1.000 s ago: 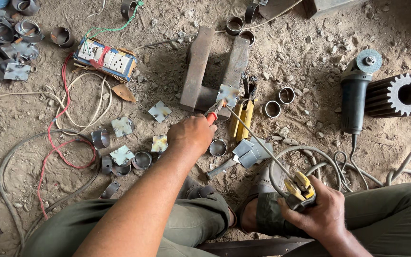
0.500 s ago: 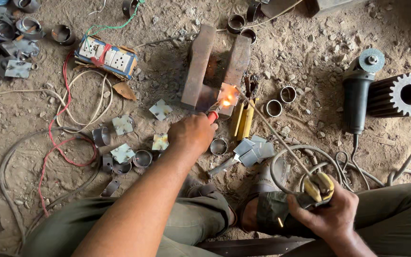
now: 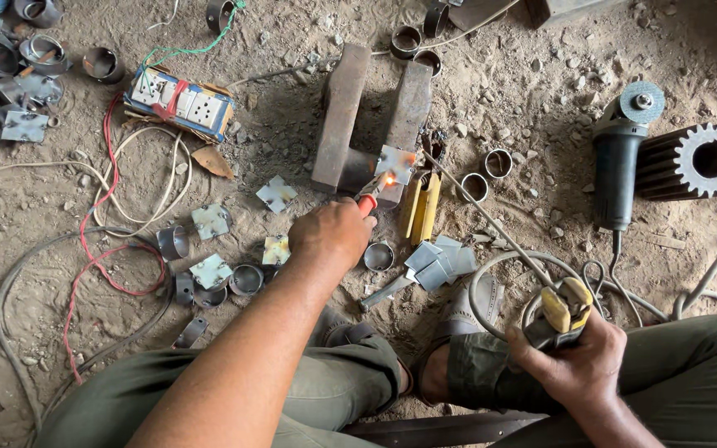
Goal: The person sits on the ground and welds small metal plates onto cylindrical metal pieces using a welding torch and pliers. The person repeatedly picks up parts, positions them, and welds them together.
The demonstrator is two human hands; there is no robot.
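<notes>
Welding is the step in hand. Right hand, near the knee, grips the rod holder; its rod runs up-left, tip glowing at the plate. Left hand clasps a red-handled tool steadying that plate against the bars. Next, I judge, needs a steady tip.

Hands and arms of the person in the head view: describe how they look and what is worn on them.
Both hands, left and right, are bare: no gloves, and no rings or watch can be seen. Both forearms are uncovered, with no sleeve in view. The only clothing showing is olive-green trousers over the knees below them.
</notes>
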